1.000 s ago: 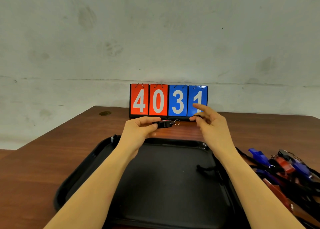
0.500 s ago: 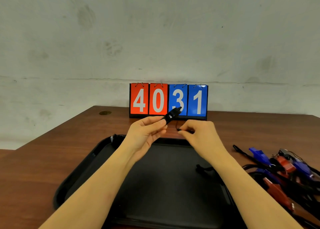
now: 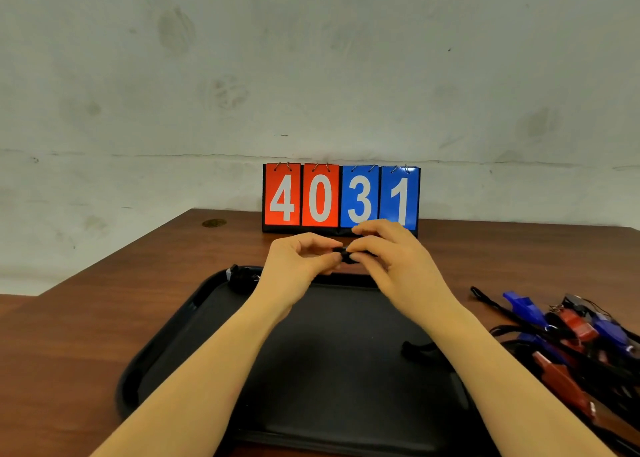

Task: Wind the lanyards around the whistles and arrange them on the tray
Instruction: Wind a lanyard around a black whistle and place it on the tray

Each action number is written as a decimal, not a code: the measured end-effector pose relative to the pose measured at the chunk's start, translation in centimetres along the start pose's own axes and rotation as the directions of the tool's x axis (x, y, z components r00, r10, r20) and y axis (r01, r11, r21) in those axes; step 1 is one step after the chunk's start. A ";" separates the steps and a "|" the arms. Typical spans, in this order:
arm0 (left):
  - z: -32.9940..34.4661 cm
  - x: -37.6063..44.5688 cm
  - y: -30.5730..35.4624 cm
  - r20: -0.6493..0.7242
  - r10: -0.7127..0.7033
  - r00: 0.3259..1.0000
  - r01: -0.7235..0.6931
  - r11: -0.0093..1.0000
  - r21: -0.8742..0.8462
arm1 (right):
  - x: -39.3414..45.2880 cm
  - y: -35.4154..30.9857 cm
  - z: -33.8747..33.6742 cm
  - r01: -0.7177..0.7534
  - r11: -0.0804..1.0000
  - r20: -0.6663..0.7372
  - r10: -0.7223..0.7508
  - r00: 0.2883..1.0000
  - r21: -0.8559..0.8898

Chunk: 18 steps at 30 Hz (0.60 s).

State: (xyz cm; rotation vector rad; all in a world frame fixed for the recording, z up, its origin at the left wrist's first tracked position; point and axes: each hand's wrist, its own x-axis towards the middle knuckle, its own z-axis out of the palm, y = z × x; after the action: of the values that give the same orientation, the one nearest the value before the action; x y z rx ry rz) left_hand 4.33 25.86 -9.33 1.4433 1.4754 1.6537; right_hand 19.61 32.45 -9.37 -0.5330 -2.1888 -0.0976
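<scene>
Where our two hands meet above the far edge of the black tray [image 3: 166, 345], a small black whistle [image 3: 346, 255] is pinched between them. Our left hand [image 3: 298, 266] grips its near-left end with thumb and curled fingers; our right hand [image 3: 398, 259] pinches its other end, fingers bent over the top. Most of the whistle is hidden by our fingertips, so we cannot tell how its lanyard lies.

Just beyond the grip stands a flip scoreboard [image 3: 341, 197] reading 4031, red cards left, blue cards right. Left of the grip and a little nearer, a dark bundle [image 3: 242, 278] sits in the tray's far-left corner; it is too dark to make out. Below the grip and to the right, another dark piece [image 3: 417, 351] lies on the tray beside our right forearm. Well to the right, off the tray, a heap of blue and red whistles [image 3: 568, 332] with black lanyards rests on the brown table [image 3: 86, 335].
</scene>
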 end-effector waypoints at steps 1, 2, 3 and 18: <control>0.0 -0.1 0.0 0.019 0.003 1.000 -0.002 1.000 -0.005 | 0.0 0.0 -0.1 -0.036 0.999 0.012 0.035 0.999 0.037; 0.1 -0.1 0.0 0.037 0.001 0.999 -0.001 1.000 -0.010 | 0.0 -0.1 -0.1 -0.077 0.994 0.035 0.075 0.997 0.079; 0.1 -0.2 0.0 0.052 -0.001 0.999 0.001 1.000 -0.010 | 0.0 -0.2 -0.2 -0.120 0.986 0.060 0.113 0.992 0.115; 0.0 -0.4 0.6 0.206 -0.030 0.978 0.028 1.000 0.010 | 0.4 -0.1 -1.7 -0.518 0.611 0.245 0.477 0.844 0.599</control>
State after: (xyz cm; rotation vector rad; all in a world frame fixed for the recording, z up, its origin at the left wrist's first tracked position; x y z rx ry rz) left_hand 4.62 25.32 -8.95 1.5392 1.3808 1.4341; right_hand 20.62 32.01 -8.00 -0.7163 -1.8698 0.9707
